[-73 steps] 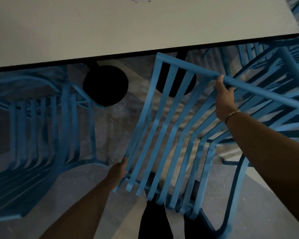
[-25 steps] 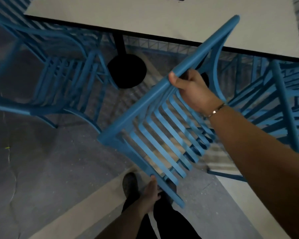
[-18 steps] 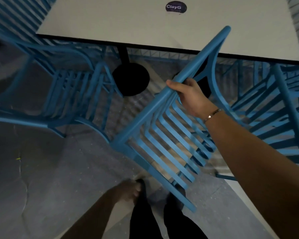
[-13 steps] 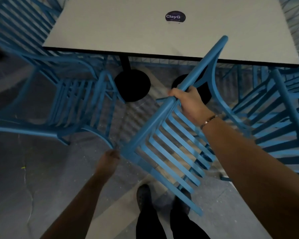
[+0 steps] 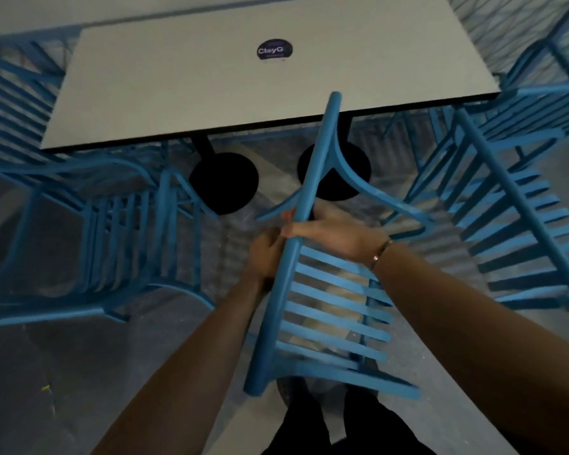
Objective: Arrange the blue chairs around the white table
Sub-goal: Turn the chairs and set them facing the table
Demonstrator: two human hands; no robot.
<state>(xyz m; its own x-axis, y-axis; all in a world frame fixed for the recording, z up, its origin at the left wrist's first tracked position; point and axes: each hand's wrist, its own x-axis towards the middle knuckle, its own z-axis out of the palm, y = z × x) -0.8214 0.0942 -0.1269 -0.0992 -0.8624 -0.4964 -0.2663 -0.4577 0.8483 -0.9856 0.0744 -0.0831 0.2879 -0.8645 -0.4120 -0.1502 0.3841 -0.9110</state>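
Two hands on one chair (image 5: 326, 310): right hand (image 5: 329, 231) wraps the top rail from above, left hand (image 5: 266, 254) grips the same rail just below, touching it. Chair is tilted, its rail end over the tabletop (image 5: 194, 83) near edge, between left chair (image 5: 122, 238) and right chair (image 5: 513, 205). ClayG sticker (image 5: 274, 50) on tabletop. Two black bases (image 5: 224, 183) on the floor (image 5: 63, 372) beneath.
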